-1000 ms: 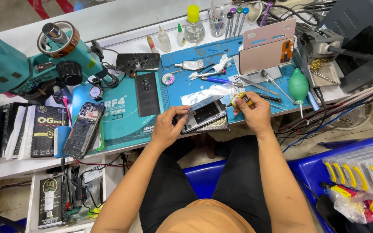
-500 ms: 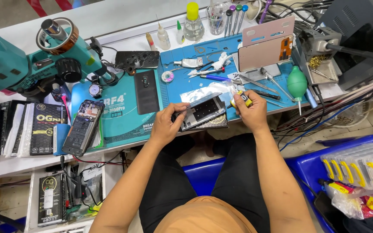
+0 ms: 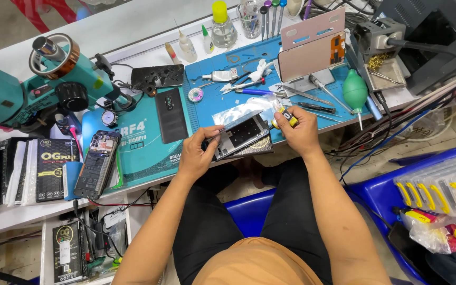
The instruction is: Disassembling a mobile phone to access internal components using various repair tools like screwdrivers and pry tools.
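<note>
Bright, even overhead light; soft shadows beneath both hands; mild glare on plastic sleeve [image 3: 244, 110] beyond them; edges bowed.

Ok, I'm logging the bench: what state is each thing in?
Opened phone: back off, tilted, in left hand grip.
Yellow-black tool: in right hand grip, tip at phone's corner.
Second phone: back off, flat.
Black back cover: flat on blue mat.
Green blower: lying down.

One head cam only, aimed steeply down from above; workbench [image 3: 133, 50] seen at arm's length, lap incl. at btm.
</note>
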